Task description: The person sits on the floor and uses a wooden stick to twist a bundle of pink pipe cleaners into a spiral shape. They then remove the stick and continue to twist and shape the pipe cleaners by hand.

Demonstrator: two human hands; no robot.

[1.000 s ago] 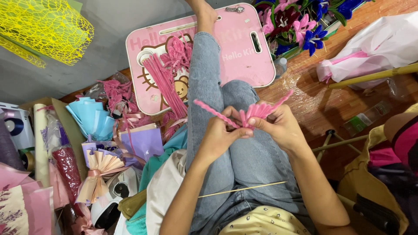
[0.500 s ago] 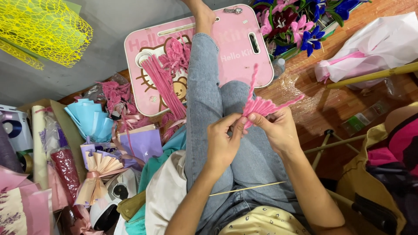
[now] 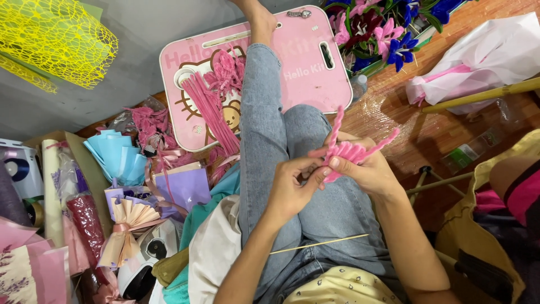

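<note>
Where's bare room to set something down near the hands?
Bare wood floor between the pink lap board, the white wrapping paper and the right hand. Grey floor right of the yellow mesh. Left of the legs it is crowded with paper fans and wrapping.

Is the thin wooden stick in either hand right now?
No, the wooden stick lies loose across the lap, while the left hand and right hand both hold the pink pipe cleaners.

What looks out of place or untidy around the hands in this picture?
A thin wooden stick lies loose across the lap, touched by neither hand. Both hands, left hand and right hand, hold the pink pipe cleaner bundle. Paper fans and wrappings lie heaped at the left.
</note>
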